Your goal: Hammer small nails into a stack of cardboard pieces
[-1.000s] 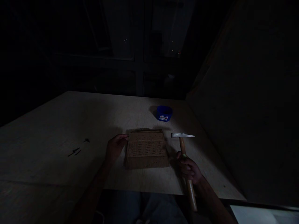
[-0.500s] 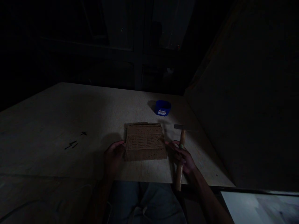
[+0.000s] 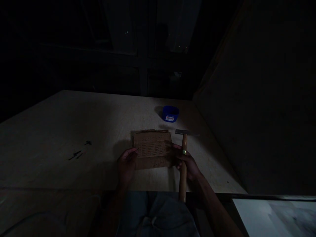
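A brown perforated board [image 3: 152, 148] lies on the plywood table [image 3: 74, 125] in dim light. At the board's left edge, my left hand [image 3: 127, 163] has its fingers curled and touches the board; something thin may be pinched at the fingertips, too dark to name. My right hand [image 3: 187, 163] grips a hammer [image 3: 183, 158] by its wooden handle, fingers also reaching the board's right edge. The metal hammer head points away from me beside the board's far right corner.
A small blue tub [image 3: 170, 114] stands behind the board. Several dark nails [image 3: 77, 153] lie on the table at the left. A large upright panel [image 3: 259, 115] walls off the right side. A pale sheet [image 3: 274, 217] shows at the lower right.
My right hand has brought the hammer leftward, up against the board's right edge. My left hand has slid down along the board's left side toward me.
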### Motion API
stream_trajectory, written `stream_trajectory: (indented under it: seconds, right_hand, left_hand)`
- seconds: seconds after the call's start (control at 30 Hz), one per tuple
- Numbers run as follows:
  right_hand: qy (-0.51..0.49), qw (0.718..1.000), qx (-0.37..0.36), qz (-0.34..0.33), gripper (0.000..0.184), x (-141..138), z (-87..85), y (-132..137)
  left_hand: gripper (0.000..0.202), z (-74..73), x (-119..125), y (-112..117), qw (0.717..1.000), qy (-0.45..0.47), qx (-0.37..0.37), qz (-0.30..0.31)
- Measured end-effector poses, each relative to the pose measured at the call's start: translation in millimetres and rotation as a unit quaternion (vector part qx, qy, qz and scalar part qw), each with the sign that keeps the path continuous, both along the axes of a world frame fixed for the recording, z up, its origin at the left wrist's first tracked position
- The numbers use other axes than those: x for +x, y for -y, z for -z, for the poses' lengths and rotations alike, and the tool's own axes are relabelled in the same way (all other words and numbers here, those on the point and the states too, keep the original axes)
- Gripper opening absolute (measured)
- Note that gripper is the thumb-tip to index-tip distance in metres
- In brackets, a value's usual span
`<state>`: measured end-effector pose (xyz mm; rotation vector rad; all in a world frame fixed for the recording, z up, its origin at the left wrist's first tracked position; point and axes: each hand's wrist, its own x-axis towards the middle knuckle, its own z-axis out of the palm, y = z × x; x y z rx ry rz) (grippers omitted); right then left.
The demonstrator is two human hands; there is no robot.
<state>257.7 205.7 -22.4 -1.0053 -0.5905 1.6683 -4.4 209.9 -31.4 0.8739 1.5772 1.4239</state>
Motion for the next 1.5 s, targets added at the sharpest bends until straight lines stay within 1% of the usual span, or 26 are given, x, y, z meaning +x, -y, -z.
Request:
stream_trajectory:
  seconds: [0.1,0.2,0.3,0.37,0.43,0.53,0.6,0.7,0.77,0.8,0.87,0.93,1.0,1.03,1.07,1.13,1.2,1.23,1.27,1.3,1.33,1.43,1.5]
  right_hand:
    - [0.025,1.000,0.009,-0.017,0.054,-2.2,-2.0,2.0]
    - [0.057,0.997,0.032,-0.033,0.053,-4.2,-10.9,0.3]
    - [0.094,0.993,0.058,-0.033,0.049,-6.3,-24.4,-11.6]
    - [0.101,0.992,0.064,-0.035,0.050,-7.3,-31.8,-25.4]
    - [0.094,0.993,0.060,-0.039,0.053,-8.0,-35.0,-41.3]
    - [0.088,0.995,0.041,-0.037,0.057,-8.2,-31.0,-61.3]
    - [0.094,0.994,0.027,-0.038,0.058,-7.9,-24.7,-68.7]
    - [0.099,0.994,0.023,-0.042,0.058,-6.8,-16.0,-70.0]
    - [0.102,0.994,0.024,-0.039,0.058,-5.7,-13.5,-66.1]
    - [0.104,0.994,0.026,-0.036,0.057,-5.1,-13.5,-63.3]
    - [0.106,0.993,0.028,-0.033,0.056,-4.2,-15.5,-56.5]
    - [0.109,0.993,0.033,-0.035,0.053,-4.4,-19.2,-49.3]
    - [0.113,0.992,0.039,-0.042,0.049,-6.8,-22.6,-42.9]
    - [0.114,0.992,0.042,-0.045,0.047,-9.1,-23.7,-40.3]
    - [0.110,0.992,0.044,-0.047,0.045,-12.1,-23.9,-38.3]
    - [0.087,0.994,0.040,-0.056,0.043,-20.2,-21.6,-35.9]
    - [0.052,0.996,0.038,-0.063,0.041,-29.6,-15.0,-35.2]
    - [0.039,0.996,0.039,-0.065,0.040,-34.1,-10.6,-35.2]
    - [0.033,0.997,0.041,-0.062,0.039,-38.2,-5.8,-35.1]
    - [0.033,0.997,0.042,-0.058,0.038,-41.6,-1.2,-34.9]
    - [0.035,0.997,0.043,-0.057,0.037,-44.0,2.8,-34.4]
    - [0.029,0.997,0.046,-0.055,0.039,-44.4,7.3,-31.8]
    - [0.050,0.996,0.058,-0.055,0.039,-39.0,2.8,-31.2]
  left_hand:
    - [0.045,-6.4,2.5,4.9,1.000,0.009,0.005,-0.019]
    - [0.044,-18.7,2.9,2.0,0.999,0.012,0.025,-0.039]
    - [0.040,-28.7,1.8,-15.0,0.998,0.011,0.055,-0.039]
    - [0.036,-30.6,0.9,-31.2,0.997,0.007,0.074,-0.023]
    - [0.031,-27.9,0.3,-46.4,0.997,0.004,0.082,-0.004]
    - [0.028,-16.4,-0.3,-60.4,0.997,0.005,0.074,0.018]
    - [0.029,-5.9,-1.2,-63.4,0.997,0.002,0.068,0.027]
    - [0.028,7.0,-4.1,-61.5,0.997,-0.020,0.070,0.038]
    - [0.027,8.8,-6.8,-57.6,0.994,-0.059,0.084,0.040]
    - [0.026,6.8,-8.0,-55.3,0.991,-0.088,0.097,0.037]
    - [0.024,-2.2,-9.4,-51.1,0.977,-0.162,0.131,0.039]
    - [0.022,-14.4,-8.8,-48.8,0.956,-0.231,0.169,0.072]
    - [0.021,-23.3,-6.2,-49.3,0.932,-0.272,0.194,0.137]
    - [0.021,-25.1,-4.4,-50.5,0.922,-0.283,0.200,0.173]
    - [0.021,-24.7,-2.6,-52.1,0.914,-0.289,0.198,0.206]
    - [0.020,-18.5,0.6,-55.2,0.902,-0.291,0.183,0.262]
    - [0.018,-9.1,2.4,-56.7,0.898,-0.275,0.170,0.299]
    - [0.016,-4.9,2.5,-56.7,0.902,-0.258,0.168,0.303]
    - [0.015,-1.6,2.1,-56.1,0.910,-0.237,0.169,0.297]
    - [0.016,0.5,0.9,-55.1,0.921,-0.214,0.171,0.276]
    - [0.017,1.4,-1.0,-53.9,0.935,-0.192,0.170,0.243]
    - [0.025,-1.4,-10.4,-50.1,0.974,-0.134,0.148,0.104]
    - [0.030,-4.5,-17.6,-48.6,0.985,-0.100,0.135,0.028]
